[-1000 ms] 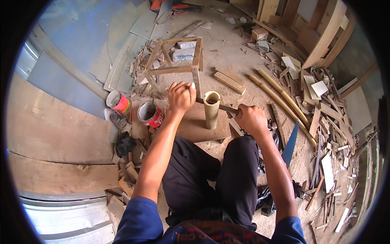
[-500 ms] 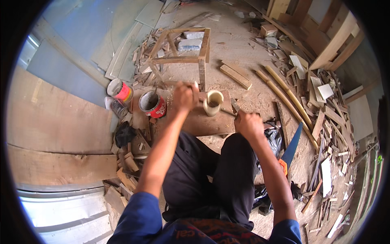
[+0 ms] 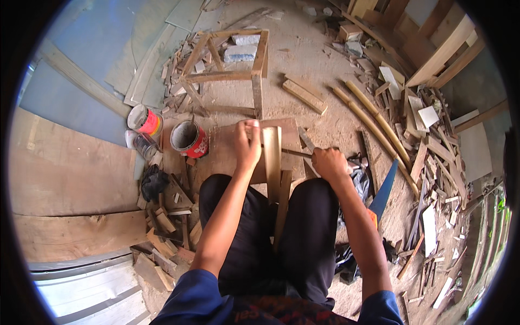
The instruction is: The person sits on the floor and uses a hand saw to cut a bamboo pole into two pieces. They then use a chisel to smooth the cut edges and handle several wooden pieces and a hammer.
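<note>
My left hand [image 3: 248, 145] grips the top of a split length of bamboo [image 3: 272, 162] that stands tilted on a brown wooden board [image 3: 225, 151] in front of my knees. Another strip of bamboo [image 3: 283, 208] runs down between my legs. My right hand [image 3: 327, 162] is closed round the handle of a knife [image 3: 306, 142], whose blade points toward the bamboo. I sit low with both knees apart, in dark trousers.
A red tin can [image 3: 189, 139], a second can [image 3: 145, 119] and a glass jar [image 3: 142, 144] stand left of the board. A wooden frame stool [image 3: 233, 70] is beyond it. Bamboo poles [image 3: 374, 122], a blue saw [image 3: 383, 192] and wood scraps [image 3: 428, 141] lie on the right.
The bamboo piece stood upright as a round tube before; now it is tipped toward me, showing its long split face. My right hand drew back a little with the knife.
</note>
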`<action>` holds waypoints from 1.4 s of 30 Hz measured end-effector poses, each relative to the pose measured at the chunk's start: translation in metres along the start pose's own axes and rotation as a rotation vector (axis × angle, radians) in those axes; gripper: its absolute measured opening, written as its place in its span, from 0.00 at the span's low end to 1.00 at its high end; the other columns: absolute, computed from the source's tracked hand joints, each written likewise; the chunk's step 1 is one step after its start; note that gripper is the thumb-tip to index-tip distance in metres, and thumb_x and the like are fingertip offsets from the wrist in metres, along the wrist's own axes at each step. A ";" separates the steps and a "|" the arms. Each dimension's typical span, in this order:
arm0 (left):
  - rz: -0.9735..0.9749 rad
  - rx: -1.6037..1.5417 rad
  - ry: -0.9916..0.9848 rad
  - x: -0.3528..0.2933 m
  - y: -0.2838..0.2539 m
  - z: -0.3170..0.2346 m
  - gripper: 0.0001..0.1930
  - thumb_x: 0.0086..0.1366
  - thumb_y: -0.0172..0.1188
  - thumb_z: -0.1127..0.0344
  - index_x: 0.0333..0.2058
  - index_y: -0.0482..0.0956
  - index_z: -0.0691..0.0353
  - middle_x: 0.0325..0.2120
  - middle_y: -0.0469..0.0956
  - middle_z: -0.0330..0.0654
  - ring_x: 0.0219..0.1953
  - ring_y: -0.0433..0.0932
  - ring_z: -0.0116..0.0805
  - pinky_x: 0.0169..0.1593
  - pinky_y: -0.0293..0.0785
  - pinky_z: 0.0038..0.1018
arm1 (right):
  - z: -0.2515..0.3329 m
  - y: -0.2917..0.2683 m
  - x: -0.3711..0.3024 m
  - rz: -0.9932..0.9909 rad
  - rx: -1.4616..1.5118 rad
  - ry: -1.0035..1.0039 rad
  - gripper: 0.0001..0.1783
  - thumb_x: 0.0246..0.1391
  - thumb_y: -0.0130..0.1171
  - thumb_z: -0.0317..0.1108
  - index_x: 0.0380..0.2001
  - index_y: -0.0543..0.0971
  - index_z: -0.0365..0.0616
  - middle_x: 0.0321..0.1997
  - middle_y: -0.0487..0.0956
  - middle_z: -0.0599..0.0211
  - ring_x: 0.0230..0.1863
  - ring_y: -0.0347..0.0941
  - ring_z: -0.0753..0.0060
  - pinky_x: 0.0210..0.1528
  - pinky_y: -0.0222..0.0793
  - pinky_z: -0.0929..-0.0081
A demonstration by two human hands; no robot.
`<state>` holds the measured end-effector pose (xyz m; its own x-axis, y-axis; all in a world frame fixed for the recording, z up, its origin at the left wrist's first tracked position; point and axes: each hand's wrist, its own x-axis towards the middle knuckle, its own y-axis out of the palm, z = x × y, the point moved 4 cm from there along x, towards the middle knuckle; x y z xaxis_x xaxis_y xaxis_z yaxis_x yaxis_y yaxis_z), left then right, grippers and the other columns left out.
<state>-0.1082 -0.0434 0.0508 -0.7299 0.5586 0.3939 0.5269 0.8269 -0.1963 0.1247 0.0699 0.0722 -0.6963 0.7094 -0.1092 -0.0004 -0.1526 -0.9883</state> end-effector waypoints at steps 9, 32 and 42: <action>0.007 0.277 -0.167 -0.080 -0.005 0.024 0.51 0.55 0.73 0.47 0.64 0.53 0.73 0.56 0.65 0.66 0.59 0.67 0.58 0.61 0.66 0.45 | 0.011 0.001 -0.006 -0.012 0.052 0.032 0.11 0.51 0.60 0.41 0.32 0.82 0.45 0.32 0.83 0.49 0.36 0.82 0.46 0.41 0.78 0.52; 0.392 0.700 0.091 -0.203 0.007 -0.040 0.15 0.53 0.65 0.72 0.41 0.75 0.58 0.41 0.74 0.46 0.48 0.72 0.49 0.50 0.65 0.42 | -0.032 -0.008 -0.070 -0.181 0.140 0.271 0.16 0.55 0.56 0.42 0.36 0.82 0.42 0.37 0.83 0.45 0.41 0.82 0.41 0.47 0.78 0.50; 0.312 0.671 0.156 -0.192 0.001 -0.037 0.15 0.55 0.66 0.66 0.42 0.78 0.57 0.46 0.71 0.45 0.52 0.68 0.48 0.54 0.61 0.46 | -0.062 -0.024 -0.089 -0.206 0.184 0.403 0.22 0.46 0.70 0.49 0.36 0.82 0.42 0.39 0.83 0.46 0.43 0.81 0.42 0.49 0.76 0.50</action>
<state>0.0487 -0.1518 0.0083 -0.4940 0.7989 0.3431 0.2842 0.5212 -0.8047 0.2311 0.0526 0.0986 -0.3350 0.9420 0.0187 -0.2613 -0.0739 -0.9624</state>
